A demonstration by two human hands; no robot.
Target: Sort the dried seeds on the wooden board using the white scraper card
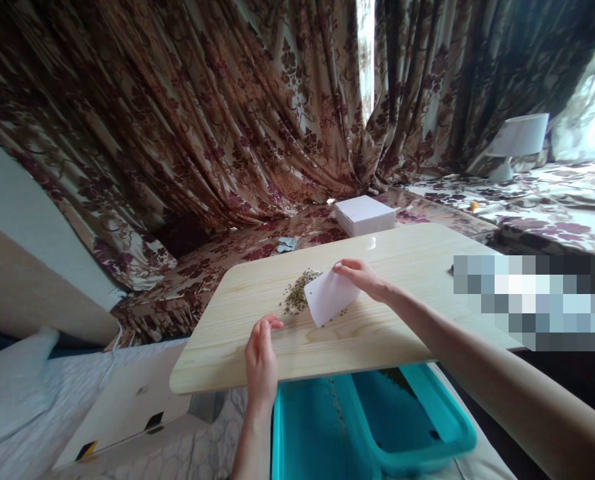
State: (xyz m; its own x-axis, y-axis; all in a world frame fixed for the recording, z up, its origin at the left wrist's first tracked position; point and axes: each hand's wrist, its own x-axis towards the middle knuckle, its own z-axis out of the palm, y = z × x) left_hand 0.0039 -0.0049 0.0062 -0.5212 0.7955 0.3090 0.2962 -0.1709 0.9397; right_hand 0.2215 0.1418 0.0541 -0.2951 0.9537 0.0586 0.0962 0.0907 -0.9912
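My right hand (360, 275) pinches the upper edge of a thin white plastic sheet (330, 297) with rounded corners and a small hole. The sheet stands tilted on the light wooden tabletop (247, 293), its left edge beside a loose pile of small green-brown dried bits (297, 295). A few stray bits lie near the sheet's lower and right edges. Close to the table's front edge, left of the pile, my left hand (262, 350) is open with its fingers stretched out. It holds nothing.
Below the table's front edge are turquoise plastic bins (322, 427), one with dark-green matter along its side. Behind the table sit a white box (365, 215) and a pale-blue cloth (287, 245). A cardboard box (127, 400) lies at left. A lamp (522, 137) stands at right.
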